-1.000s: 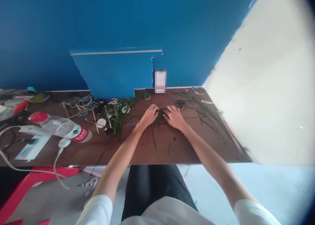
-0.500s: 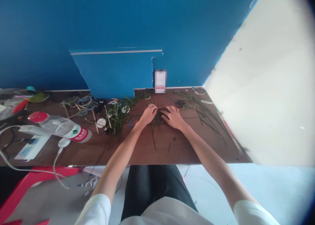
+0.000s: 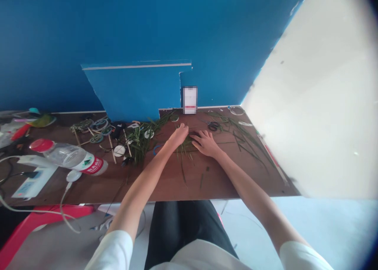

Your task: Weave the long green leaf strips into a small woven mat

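Note:
Both my hands rest on a small bundle of green leaf strips in the middle of the brown table. My left hand has its fingers curled down onto the strips at the bundle's left end. My right hand lies beside it with fingers bent and pressed on the strips. The two hands almost touch. What the fingertips pinch is too small to make out beyond the green strips.
More green strips spread to the right, with scissors behind my right hand. Left lie a pile of leaves, woven rings on sticks, a plastic bottle, a power strip and cables. A blue board leans on the wall.
My hands have stayed on the leaf bundle with small finger movements. The camera view has shifted slightly, so everything sits a little further left and up.

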`<state>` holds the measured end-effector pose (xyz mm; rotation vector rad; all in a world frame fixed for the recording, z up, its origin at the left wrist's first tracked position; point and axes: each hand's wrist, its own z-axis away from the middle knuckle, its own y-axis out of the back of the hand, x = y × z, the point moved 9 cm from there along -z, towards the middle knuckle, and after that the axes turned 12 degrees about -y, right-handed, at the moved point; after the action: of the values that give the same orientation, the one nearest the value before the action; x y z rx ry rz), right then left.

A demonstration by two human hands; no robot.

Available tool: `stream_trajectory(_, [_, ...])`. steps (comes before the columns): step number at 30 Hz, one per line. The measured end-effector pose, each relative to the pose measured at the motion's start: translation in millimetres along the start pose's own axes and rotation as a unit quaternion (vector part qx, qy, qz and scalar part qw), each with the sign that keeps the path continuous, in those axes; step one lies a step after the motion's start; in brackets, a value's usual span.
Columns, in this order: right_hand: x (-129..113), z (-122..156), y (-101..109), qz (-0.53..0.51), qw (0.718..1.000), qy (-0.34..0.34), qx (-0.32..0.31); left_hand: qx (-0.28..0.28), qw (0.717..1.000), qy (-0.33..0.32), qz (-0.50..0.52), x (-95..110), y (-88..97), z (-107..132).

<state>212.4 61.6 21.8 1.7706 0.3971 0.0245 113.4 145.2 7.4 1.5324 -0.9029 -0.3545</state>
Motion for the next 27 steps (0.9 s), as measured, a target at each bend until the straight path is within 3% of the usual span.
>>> stream_trajectory(3, [2, -1, 1, -0.002, 1.000, -0.011, 0.005, -0.002, 1.000, -0.011, -0.003, 1, -1.3, 2])
stream_trajectory(8, [5, -3, 1, -0.003, 0.999, -0.032, 0.013, 0.044, 0.998, -0.033, 0.028, -2, 7.3, 10])
stream_trajectory(11, [3, -3, 1, 0.003, 1.000, -0.022, 0.009, 0.031, 0.997, -0.057, 0.028, 2, 7.5, 11])
stream_trajectory(17, [-1, -1, -3, 0.017, 1.000, 0.003, -0.005, -0.032, 0.992, -0.072, -0.098, 20, 2.5, 7])
stream_trajectory(22, [0, -2, -4, 0.017, 1.000, 0.002, -0.003, -0.029, 0.980, -0.126, -0.154, 38, 4.0, 11])
stream_trajectory(27, [0, -1, -2, 0.021, 1.000, 0.000, -0.003, 0.036, 0.995, -0.095, -0.008, 22, 11.6, 14])
